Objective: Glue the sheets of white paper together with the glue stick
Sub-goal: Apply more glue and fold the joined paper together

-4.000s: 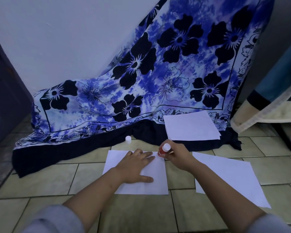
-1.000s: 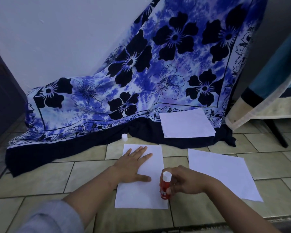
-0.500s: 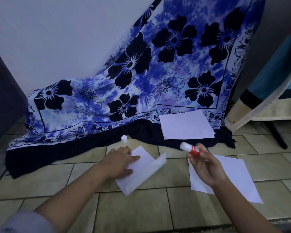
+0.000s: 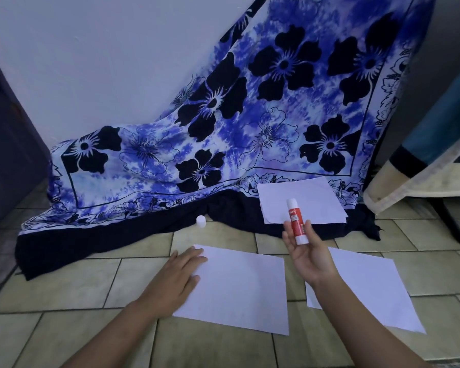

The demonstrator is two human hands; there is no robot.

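The near sheet (image 4: 239,290), mid-flip half a second ago, now lies flat on the tiles (image 4: 64,288), our left hand (image 4: 170,282) resting straight-fingered on its left edge. Our right hand (image 4: 308,256) pinches the glue stick (image 4: 295,221) upright in the air, uncapped. We judge gluing done; next comes joining it squarely with the sheet at right (image 4: 369,288).

A blue-and-black flowered cloth (image 4: 263,123) drapes from the plain white wall (image 4: 104,62) onto the beige tiled floor (image 4: 64,282).
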